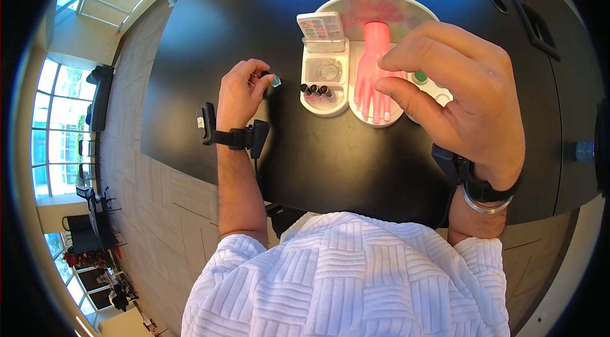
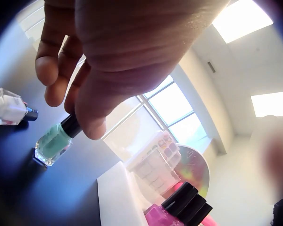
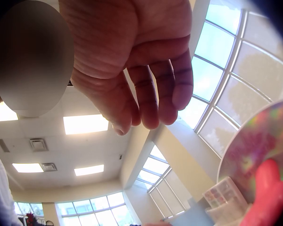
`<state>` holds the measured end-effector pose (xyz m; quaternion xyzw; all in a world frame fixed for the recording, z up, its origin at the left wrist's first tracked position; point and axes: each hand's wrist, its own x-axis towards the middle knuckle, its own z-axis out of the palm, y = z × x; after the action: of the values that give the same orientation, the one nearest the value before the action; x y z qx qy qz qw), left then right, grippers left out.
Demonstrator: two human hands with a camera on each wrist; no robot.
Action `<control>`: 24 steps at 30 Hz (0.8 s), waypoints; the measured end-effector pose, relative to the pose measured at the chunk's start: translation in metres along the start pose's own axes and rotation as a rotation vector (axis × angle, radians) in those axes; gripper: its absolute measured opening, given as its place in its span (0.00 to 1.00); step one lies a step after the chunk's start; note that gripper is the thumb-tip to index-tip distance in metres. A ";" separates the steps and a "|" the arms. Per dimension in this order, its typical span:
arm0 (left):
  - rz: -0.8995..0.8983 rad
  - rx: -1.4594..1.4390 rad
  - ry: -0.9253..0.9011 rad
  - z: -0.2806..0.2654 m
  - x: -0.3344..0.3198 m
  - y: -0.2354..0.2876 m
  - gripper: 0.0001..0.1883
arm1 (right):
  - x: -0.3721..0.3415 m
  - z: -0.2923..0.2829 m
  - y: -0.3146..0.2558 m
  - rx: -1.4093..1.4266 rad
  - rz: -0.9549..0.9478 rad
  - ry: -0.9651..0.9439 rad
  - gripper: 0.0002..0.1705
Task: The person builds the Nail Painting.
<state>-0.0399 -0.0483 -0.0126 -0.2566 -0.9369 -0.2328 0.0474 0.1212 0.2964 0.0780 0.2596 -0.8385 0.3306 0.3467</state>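
Observation:
My left hand (image 1: 243,87) is low at the left of the table, pinching the black cap of a mint-green nail polish bottle (image 2: 54,144) between thumb and fingers. The bottle stands close over the black tabletop, slightly tilted. Beside it in the left wrist view lies a bottle of white nail polish (image 2: 10,109) on its side. Raised over the right part of a white manicure set, my right hand (image 1: 470,86) has loosely bent fingers and nothing in them. Below it, in the head view, a pink model hand (image 1: 375,63) with pale nail tips lies on the set.
The white manicure set (image 1: 325,110) bears a row of black-capped polish bottles (image 1: 316,90), an open palette case (image 1: 322,28) and a clear round dish (image 1: 329,70). A shiny rounded panel (image 1: 406,9) rises behind. Near the right edge lies a water bottle (image 1: 584,151).

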 end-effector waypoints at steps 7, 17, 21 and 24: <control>0.062 -0.158 0.078 -0.013 -0.005 0.023 0.08 | 0.000 0.000 -0.001 -0.014 0.002 0.001 0.14; 0.516 -0.275 -0.077 -0.009 -0.010 0.093 0.12 | 0.001 0.000 -0.002 -0.011 -0.005 -0.002 0.14; 0.473 -0.287 -0.116 0.008 -0.012 0.102 0.11 | 0.001 0.000 -0.001 -0.015 -0.025 0.019 0.14; 0.493 -0.239 -0.107 0.014 -0.011 0.103 0.11 | 0.001 -0.002 -0.001 -0.015 -0.023 0.028 0.14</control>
<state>0.0215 0.0314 0.0151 -0.4927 -0.8131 -0.3092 0.0227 0.1223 0.2969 0.0802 0.2621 -0.8330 0.3238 0.3641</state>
